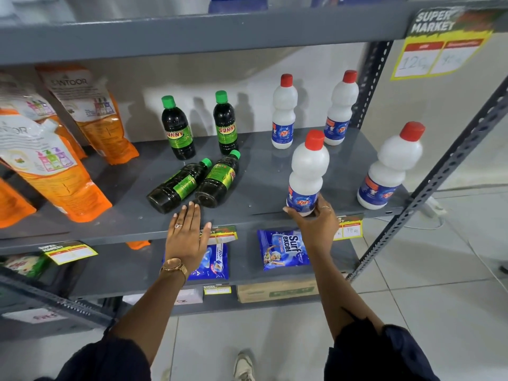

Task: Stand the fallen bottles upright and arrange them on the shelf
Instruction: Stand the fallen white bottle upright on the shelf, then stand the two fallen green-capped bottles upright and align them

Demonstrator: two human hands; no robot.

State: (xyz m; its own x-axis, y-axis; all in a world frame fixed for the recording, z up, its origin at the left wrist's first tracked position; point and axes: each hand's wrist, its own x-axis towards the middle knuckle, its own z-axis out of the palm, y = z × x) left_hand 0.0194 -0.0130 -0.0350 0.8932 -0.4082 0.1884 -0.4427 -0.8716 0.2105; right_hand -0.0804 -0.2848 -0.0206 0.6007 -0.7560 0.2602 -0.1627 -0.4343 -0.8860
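**Two green-cap bottles lie down while a white one is held**

While the right hand [313, 218] wraps its fingers round the bottom of a white bottle [306, 174] with a red cap, that bottle stands up straight at the front edge of the shelf [261, 171]. The left hand [187, 232] is open and flat, with its fingers together. Its fingertips [189, 207] reach over the front edge of the shelf, just beside the bottoms of two dark bottles.

These two dark bottles, one [178, 185] on the left and one [218, 180] on the right, lie on their sides next to each other. Their green caps point to the back of the shelf. Two more dark bottles [178, 129] [226, 123] stand up behind them.

Two white bottles [284, 112] [341, 108] stand near the back right corner. Another white bottle [390, 167] stands at the front right corner. Orange pouches [57, 166] lean at the left end of the shelf.
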